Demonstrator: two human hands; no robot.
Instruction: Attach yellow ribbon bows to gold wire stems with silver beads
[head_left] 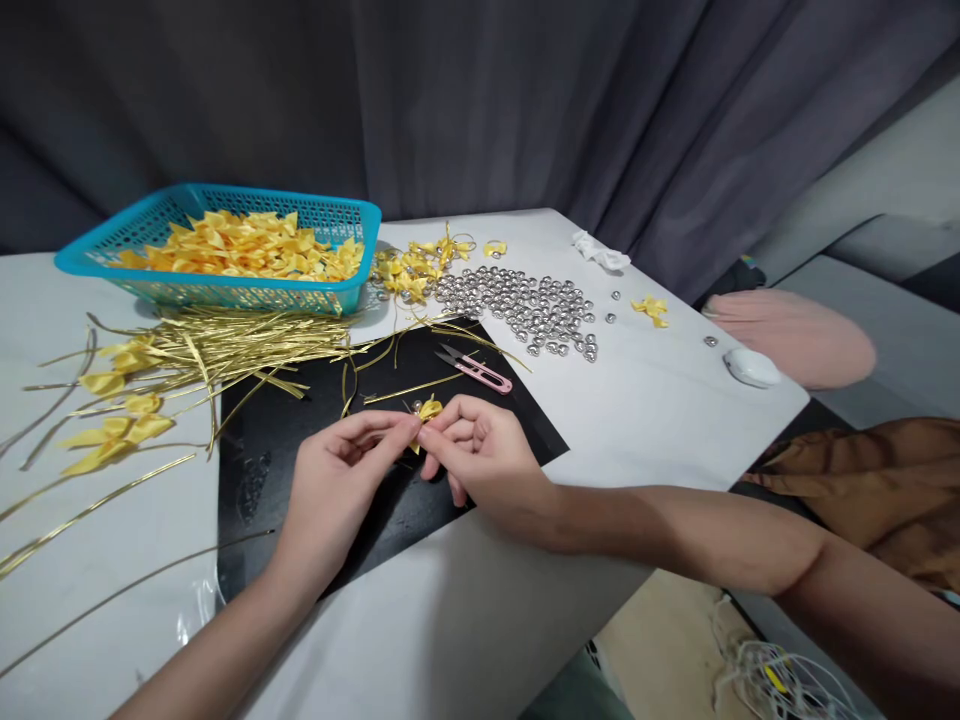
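Over a black mat (pixel 262 500), my left hand (pixel 337 480) and my right hand (pixel 487 455) meet with thumbs and fingers pinched together. Between the fingertips is a small yellow ribbon bow (pixel 429 409), partly hidden by them. A silvery bead (pixel 417 406) shows beside the bow; whether it is fixed there I cannot tell. Just beyond my hands lie pink thread snips (pixel 484 375), blades pointing left. A bundle of gold ties (pixel 247 345) spreads to the left, some strands reaching onto the mat.
A blue basket (pixel 255 292) of yellow ribbon pieces (pixel 247 245) stands at the back left. Silver heart-shaped beads (pixel 536 305) are scattered right of it. Finished-looking yellow bows (pixel 120 435) lie at the left. A white computer mouse (pixel 751 368) sits near the right table edge.
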